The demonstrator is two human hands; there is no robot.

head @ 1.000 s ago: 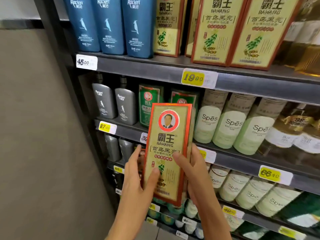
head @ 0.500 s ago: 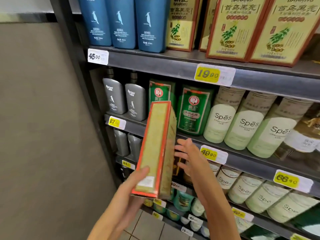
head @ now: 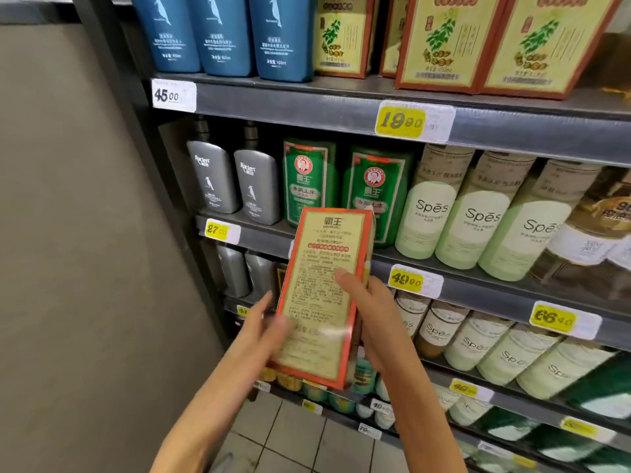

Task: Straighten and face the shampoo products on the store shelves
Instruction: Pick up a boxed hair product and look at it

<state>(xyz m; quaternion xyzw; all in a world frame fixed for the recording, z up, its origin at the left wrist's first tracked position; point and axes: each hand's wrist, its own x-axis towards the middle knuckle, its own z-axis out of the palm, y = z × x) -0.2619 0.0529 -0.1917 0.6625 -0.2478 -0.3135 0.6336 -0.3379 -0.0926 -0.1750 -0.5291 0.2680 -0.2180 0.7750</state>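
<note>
Trainee: Where is the boxed shampoo (head: pixel 321 295) right now?

Lead: Not set down anywhere. It's held in the air just left of the 49.90 price tag (head: pixel 406 280), with its top tipped a little toward the tag. The fine-print back panel faces us, not the front.

Trainee: And the grip?

Lead: Both hands are on it. The left hand (head: pixel 263 322) pinches the lower left edge, thumb laid over the panel and fingers going behind. The right hand (head: pixel 372 312) takes the edge nearest the tag, thumb pressed on the print and fingers wrapped round the back.

Trainee: How do I finish this step well?

Lead: I'd call it a check-and-turn. Spin the box about its long axis until the front looks outward. Keep your thumbs near the edges so the card doesn't crease. Its likely home is with the matching yellow-and-red boxes (head: pixel 440 46) on the top shelf (head: pixel 273 100), well above the tag. Lift it there, stand it upright and bring it flush with their fronts. Mind the green bottles (head: pixel 374 192) just above the tag, because the box's top corner sits close in front of them.

Trainee: What has changed?

Lead: A second ago the portrait front faced us, with both hands on the box. Half a second ago only the narrow side showed. The left hand carried it alone while the right hand hung spread beside it. Now the back has come round and the right hand has closed on it again.
</note>
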